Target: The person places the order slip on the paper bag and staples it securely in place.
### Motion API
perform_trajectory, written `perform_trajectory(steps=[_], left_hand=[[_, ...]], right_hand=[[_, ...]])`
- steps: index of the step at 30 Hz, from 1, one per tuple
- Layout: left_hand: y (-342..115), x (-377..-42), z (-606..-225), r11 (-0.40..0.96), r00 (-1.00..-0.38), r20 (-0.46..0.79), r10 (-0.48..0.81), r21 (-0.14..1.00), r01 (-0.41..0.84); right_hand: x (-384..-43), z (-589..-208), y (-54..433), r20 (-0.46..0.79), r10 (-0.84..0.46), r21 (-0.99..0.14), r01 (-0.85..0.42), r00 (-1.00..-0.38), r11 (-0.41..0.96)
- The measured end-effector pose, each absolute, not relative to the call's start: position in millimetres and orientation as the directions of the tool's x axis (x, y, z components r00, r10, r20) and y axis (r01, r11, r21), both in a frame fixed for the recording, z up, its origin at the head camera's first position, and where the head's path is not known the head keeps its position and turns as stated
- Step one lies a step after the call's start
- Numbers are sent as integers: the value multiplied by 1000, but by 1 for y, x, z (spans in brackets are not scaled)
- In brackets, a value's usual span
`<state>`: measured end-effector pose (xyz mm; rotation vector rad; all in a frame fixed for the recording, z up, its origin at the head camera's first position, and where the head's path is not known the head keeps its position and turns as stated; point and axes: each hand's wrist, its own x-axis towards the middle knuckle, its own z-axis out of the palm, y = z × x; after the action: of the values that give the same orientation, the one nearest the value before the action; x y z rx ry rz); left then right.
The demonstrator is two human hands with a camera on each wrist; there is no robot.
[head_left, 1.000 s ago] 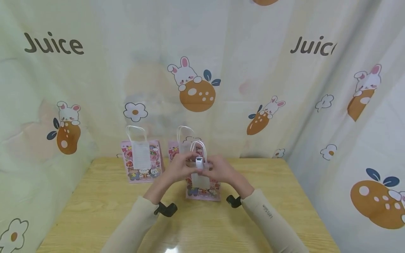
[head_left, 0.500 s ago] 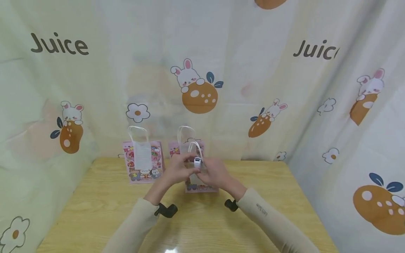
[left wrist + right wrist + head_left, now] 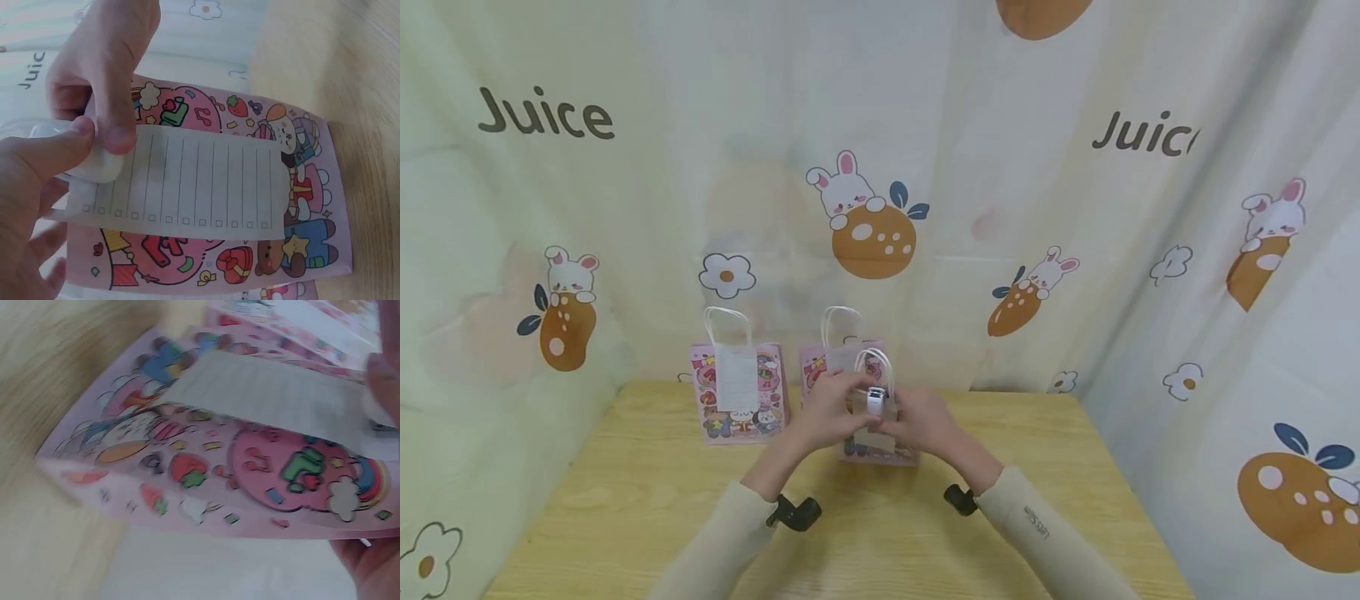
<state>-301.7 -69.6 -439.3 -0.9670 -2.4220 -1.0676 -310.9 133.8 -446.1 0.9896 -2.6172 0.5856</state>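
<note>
A small white stapler (image 3: pixel 876 402) sits at the top edge of a pink cartoon gift bag (image 3: pixel 325 244) with white handles (image 3: pixel 886 364). Over the bag's front lies a white lined paper slip (image 3: pixel 206 181), its upper end under the stapler. My left hand (image 3: pixel 831 412) grips the stapler, thumb on its top in the left wrist view. Opposite it, my right hand (image 3: pixel 925 421) pinches the bag's top beside the stapler; its fingers show behind the bag in the right wrist view. The stapler's jaws are mostly hidden.
Two similar pink bags stand behind: a left bag (image 3: pixel 769 387) with a white slip hanging on its front, and a middle bag (image 3: pixel 811 367) partly hidden by my hands. A patterned curtain (image 3: pixel 970 167) rises behind the wooden table (image 3: pixel 647 500).
Both hands stay at the bag's top with the stapler. The bag tilted and its lower edge rose slightly; the right hand drew in, then shifted back out. The whole head view shifted slightly.
</note>
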Motion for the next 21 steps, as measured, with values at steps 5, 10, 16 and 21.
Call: perform_trajectory(steps=[5, 10, 16, 21], left_hand=[[-80, -294, -436, 450, -678, 645, 353, 517, 728], [-102, -275, -432, 290, -755, 622, 207, 698, 655], [-135, -251, -462, 137, -889, 442, 123, 879, 456], [-159, -237, -496, 82, -881, 470, 60, 877, 474]], right_hand=[[-311, -447, 135, 350, -476, -494, -591, -806, 637], [-314, -447, 141, 406, -459, -563, -612, -790, 556], [-315, -453, 150, 348, -428, -694, -536, -834, 480], [-314, -451, 152, 330, -431, -721, -519, -840, 459]])
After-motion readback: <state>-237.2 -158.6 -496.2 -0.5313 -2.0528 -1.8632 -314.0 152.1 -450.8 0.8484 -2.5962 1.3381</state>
